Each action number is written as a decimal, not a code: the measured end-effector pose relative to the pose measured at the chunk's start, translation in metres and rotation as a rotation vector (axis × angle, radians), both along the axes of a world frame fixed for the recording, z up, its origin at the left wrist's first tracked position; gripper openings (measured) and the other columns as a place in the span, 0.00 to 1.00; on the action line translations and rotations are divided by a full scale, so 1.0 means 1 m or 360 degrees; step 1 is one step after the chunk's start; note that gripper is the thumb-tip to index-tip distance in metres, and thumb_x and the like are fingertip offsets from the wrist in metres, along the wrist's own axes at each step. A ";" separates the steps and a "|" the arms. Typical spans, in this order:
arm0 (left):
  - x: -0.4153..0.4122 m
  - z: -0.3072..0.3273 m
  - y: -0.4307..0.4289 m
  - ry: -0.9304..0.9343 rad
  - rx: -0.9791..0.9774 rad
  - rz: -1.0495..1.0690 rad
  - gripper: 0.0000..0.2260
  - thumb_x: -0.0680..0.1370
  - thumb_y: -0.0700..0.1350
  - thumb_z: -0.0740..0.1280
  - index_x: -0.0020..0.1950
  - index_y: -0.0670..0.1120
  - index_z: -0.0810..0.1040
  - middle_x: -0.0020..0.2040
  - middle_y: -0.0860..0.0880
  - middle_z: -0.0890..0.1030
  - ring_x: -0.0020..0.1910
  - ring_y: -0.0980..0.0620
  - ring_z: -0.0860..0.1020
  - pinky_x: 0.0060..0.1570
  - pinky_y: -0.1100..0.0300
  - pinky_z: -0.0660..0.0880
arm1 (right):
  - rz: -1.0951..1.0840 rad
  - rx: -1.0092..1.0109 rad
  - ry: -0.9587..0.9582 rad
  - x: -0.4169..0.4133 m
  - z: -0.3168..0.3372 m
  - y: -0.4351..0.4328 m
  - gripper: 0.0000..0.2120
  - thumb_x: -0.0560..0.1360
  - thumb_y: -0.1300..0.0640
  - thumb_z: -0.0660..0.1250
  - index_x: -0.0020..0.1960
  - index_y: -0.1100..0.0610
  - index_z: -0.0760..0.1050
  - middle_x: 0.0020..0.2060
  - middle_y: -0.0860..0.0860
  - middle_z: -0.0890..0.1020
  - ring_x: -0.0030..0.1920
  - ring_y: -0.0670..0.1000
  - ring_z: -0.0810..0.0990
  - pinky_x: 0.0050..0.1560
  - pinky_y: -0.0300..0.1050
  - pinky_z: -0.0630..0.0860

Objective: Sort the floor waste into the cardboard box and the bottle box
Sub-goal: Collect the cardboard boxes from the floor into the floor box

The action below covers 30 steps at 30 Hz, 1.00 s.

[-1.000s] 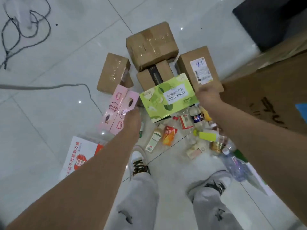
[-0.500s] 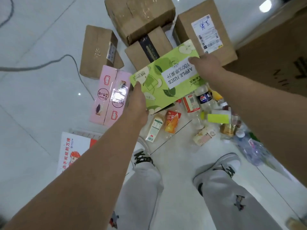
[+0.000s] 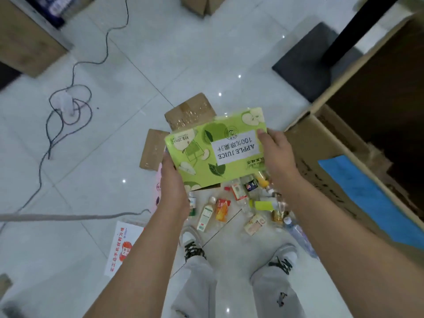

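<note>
Two hands [image 3: 171,180] [image 3: 274,154] around green juice carton [image 3: 199,173]

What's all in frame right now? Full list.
carton: one, green, held above the floor
big box: one, brown with blue tape, open, right
small boxes: two, brown, floor behind carton; a third at top edge
bottles: many, mixed colours, floor below carton
pink box: one, pink, mostly hidden, floor left of bottles
flat pack: one, white and red, floor lower left
cables: two, dark coiled left, grey across lower left
mat: one, dark grey, upper right
shoes: two, white and black, bottom centre
hands: two; left hand grips carton's left edge, right hand its right edge
</note>
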<state>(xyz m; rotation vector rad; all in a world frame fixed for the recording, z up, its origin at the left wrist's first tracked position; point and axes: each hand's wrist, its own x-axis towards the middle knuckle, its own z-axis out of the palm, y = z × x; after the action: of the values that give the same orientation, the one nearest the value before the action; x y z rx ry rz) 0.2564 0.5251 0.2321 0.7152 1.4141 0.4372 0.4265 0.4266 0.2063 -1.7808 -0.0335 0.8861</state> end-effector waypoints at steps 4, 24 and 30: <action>0.024 0.075 0.012 -0.0385 0.0516 0.0094 0.23 0.83 0.60 0.48 0.64 0.49 0.76 0.62 0.52 0.80 0.68 0.52 0.73 0.67 0.57 0.68 | -0.0293 0.0521 0.0012 0.038 0.092 -0.007 0.18 0.81 0.46 0.58 0.55 0.60 0.78 0.52 0.58 0.83 0.56 0.58 0.81 0.59 0.57 0.77; 0.259 0.187 -0.056 -0.0706 0.0402 -0.1011 0.35 0.81 0.65 0.39 0.56 0.53 0.84 0.59 0.45 0.83 0.59 0.44 0.81 0.55 0.47 0.78 | -0.0416 0.0650 0.0231 0.214 0.200 -0.193 0.34 0.72 0.25 0.52 0.63 0.47 0.78 0.59 0.52 0.83 0.59 0.57 0.82 0.64 0.63 0.72; 0.301 0.160 -0.107 -0.0619 0.0398 -0.1347 0.36 0.80 0.65 0.37 0.59 0.52 0.83 0.61 0.45 0.82 0.62 0.46 0.79 0.66 0.46 0.71 | -0.0516 0.0695 0.0281 0.224 0.167 -0.265 0.32 0.78 0.31 0.48 0.66 0.49 0.76 0.61 0.52 0.81 0.62 0.56 0.80 0.65 0.61 0.71</action>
<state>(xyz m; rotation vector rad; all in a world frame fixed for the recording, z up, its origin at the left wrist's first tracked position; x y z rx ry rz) 0.5574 0.4185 0.3918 1.2709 0.6046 0.0672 0.6508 0.1621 0.3730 -1.2533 0.1608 0.7301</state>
